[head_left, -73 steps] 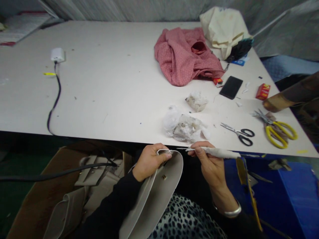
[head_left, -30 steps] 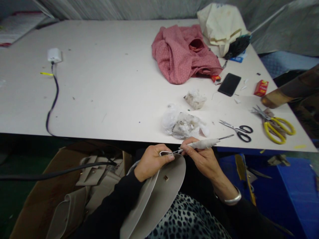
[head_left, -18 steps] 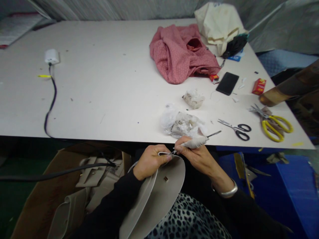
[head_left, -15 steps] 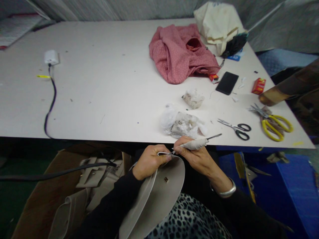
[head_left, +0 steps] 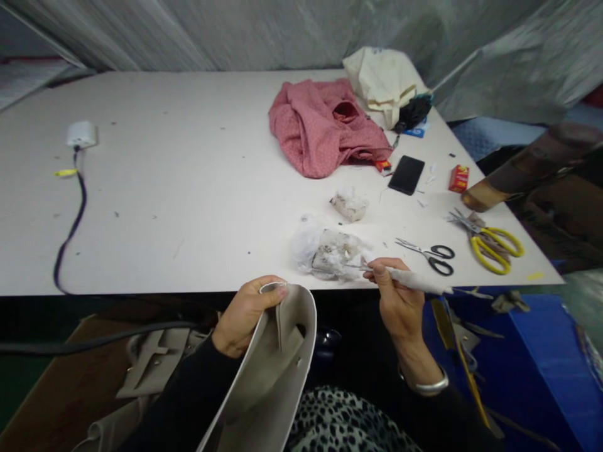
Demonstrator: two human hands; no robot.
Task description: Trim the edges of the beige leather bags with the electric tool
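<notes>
My left hand pinches the top corner of a beige bag, thumb on the rim and fingers on the outer side. The bag hangs open over my lap, its inside showing, with a small metal stud on one wall. In my right hand is a thin metal-tipped tool with a cloth-like wrapped handle. Its tip points left and reaches a whitish, dirt-specked lump in clear plastic at the table's front edge. Whether the tip touches the lump or only overlaps it, I cannot tell.
Black-handled scissors and yellow-handled scissors lie to the right. Behind are a smaller wrapped lump, a phone, a red box and pink cloth. A carton with beige pieces stands lower left.
My right hand has left the bag's edge and moved right, turning the tool so its tip lies at the wrapped lump. The bag's mouth has opened wider. The view has shifted.
</notes>
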